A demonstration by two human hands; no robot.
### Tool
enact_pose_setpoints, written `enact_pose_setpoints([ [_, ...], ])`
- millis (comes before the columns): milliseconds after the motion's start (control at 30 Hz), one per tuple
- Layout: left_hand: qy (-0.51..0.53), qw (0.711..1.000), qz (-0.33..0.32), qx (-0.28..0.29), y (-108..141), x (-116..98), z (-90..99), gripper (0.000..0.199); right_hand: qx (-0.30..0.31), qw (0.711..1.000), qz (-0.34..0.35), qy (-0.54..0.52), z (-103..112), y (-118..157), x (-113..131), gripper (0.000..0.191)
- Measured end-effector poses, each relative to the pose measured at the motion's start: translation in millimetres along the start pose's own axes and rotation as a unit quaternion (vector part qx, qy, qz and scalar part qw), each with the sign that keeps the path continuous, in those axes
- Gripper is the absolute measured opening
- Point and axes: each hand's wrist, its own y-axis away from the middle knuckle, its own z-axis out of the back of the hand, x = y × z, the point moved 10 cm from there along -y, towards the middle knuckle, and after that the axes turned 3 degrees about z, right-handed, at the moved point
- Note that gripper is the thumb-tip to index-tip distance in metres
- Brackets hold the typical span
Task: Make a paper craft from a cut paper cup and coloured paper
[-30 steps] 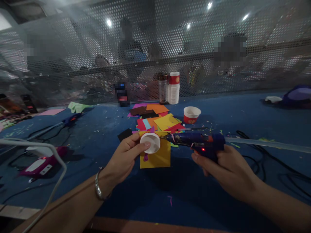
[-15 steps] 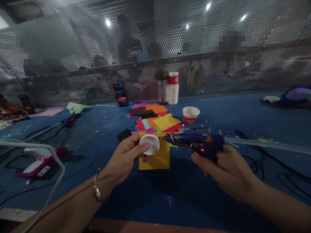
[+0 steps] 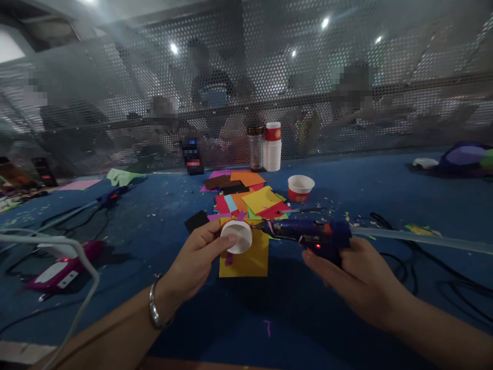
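My left hand is closed on a small white paper cup, its thumb pressed on the round white end that faces me. Purple paper bits show by the cup's edge; whether they are stuck to it I cannot tell. In my right hand is a dark blue hot glue gun with a lit red lamp and a long clear glue stick behind. Its nozzle points left, at or very near the cup's right side. Below and behind the cup is a yellow paper sheet.
Coloured paper sheets lie beyond my hands. A red-and-white cup, a stack of cups and a glass jar stand behind. Black cables run at right; a magenta power strip and another glue gun are at left.
The whole view has shifted slightly, so things appear a little lower. Both hands keep their hold, with the glue gun's nozzle still at the cup's side.
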Motion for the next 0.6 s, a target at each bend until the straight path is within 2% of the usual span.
enact_pose_setpoints([
  [233,-0.019,1.000,-0.001,-0.003,0.0,1.9,1.9,0.022,0.000,1.000,0.003,0.002,1.6,-0.3,1.9,0.045],
  [600,-0.022,0.999,-0.002,0.023,0.6,4.6,-1.9,0.021,-0.004,1.000,0.009,0.006,0.9,-1.7,2.4,0.045],
])
